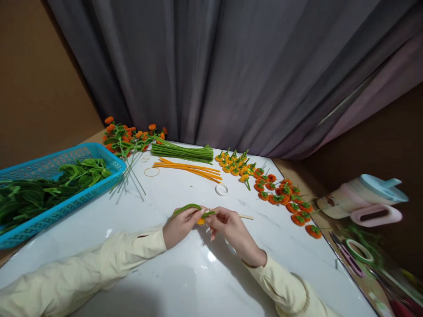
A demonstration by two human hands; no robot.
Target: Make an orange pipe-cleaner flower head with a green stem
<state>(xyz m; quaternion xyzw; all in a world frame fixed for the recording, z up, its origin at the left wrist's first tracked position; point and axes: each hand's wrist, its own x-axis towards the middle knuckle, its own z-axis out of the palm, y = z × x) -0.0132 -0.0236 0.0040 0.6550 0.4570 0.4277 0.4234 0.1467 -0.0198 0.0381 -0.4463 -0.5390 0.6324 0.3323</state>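
Above the middle of the white table, my left hand (183, 226) is closed in a pinch on a green chenille stem (188, 206) that arcs over its fingers. Close against it, the fingers of my right hand (233, 230) are closed at the green end of the same small work. A bit of yellow fuzz (200, 222) shows below the fingertips, partly hidden. A pale thin stick (246, 217) juts out behind my right hand; whether that hand holds it is hidden. Beyond lie orange-yellow chenille stems (191, 168) and a white ring-shaped roll (221, 189).
Green stems (181, 152) lie at the back. Yellow flower heads (235, 165) and orange ones (284, 193) line the right. A blue basket (123, 169) of leaves and orange flowers (132, 134) stand left. A tumbler (350, 198), scissors (352, 259) and green tape (359, 251) are at far right.
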